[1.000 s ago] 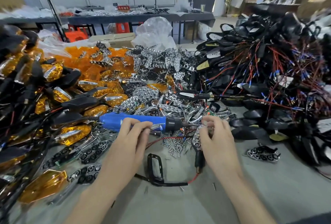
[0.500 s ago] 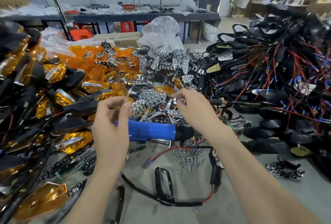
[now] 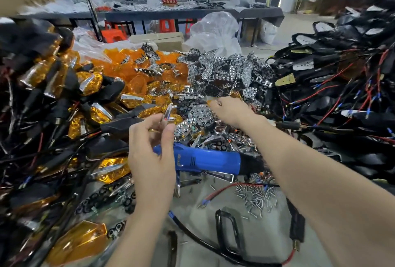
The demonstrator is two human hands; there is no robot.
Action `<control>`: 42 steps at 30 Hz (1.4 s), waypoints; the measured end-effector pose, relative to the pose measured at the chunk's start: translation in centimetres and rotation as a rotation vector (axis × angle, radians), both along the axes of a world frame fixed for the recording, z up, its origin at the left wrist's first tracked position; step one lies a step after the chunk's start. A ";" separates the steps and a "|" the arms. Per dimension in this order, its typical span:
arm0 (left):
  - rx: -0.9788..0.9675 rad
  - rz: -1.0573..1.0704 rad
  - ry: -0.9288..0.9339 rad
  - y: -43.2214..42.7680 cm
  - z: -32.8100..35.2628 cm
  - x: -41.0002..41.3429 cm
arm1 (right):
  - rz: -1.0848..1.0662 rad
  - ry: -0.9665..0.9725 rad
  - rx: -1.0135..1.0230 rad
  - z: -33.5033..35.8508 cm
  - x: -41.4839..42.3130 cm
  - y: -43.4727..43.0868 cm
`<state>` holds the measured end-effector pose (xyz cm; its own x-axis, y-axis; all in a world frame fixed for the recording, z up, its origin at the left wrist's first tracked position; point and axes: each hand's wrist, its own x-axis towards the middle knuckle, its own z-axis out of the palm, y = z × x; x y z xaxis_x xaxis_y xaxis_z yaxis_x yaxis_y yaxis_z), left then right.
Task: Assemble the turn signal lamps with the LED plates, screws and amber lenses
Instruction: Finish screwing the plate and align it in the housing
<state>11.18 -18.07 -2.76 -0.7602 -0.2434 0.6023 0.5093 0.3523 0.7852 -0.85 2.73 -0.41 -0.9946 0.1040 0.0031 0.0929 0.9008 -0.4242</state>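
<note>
Workshop, long benches against the far wall. Grey tabletop heaped with parts, with only a small patch in front of the person not buried.

Head view (the only view):
- Stock is sorted by kind around that patch, probably so each part is one reach away. Finished lamps are on the left, amber lenses at the back left, and chrome LED plates at the back centre. Black housings with red and blue leads are on the right.
- Loose screws lie in a scatter just in front of the blue electric screwdriver. The screwdriver lies flat on the tabletop, held by neither hand, with its black nose pointing right. Judged set aside so both hands are free for picking parts.
- Left hand is raised over the screwdriver's grip. Thumb and fingers pinch a small chrome piece, held upright at the fingertips as if kept ready or being checked.
- Right hand is stretched forward to the near edge of the LED plates, fingers curled and drawn together. A speck of amber shows at the fingertips. Cannot tell whether it grips anything.

Judgement: part-gathering step. No lamp is under assembly in front of the person yet.
</note>
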 end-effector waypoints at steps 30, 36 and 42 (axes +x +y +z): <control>0.162 -0.520 -0.263 2.4 1.2 2.6 | 0.065 0.030 -1.904 0.5 16.3 -2.9; 0.197 -0.586 -0.346 2.6 1.0 2.7 | -0.002 0.043 -1.957 -0.8 16.6 -2.8; 0.255 -0.640 -0.380 2.6 0.9 2.4 | 0.039 0.090 -1.926 -1.2 16.3 -2.3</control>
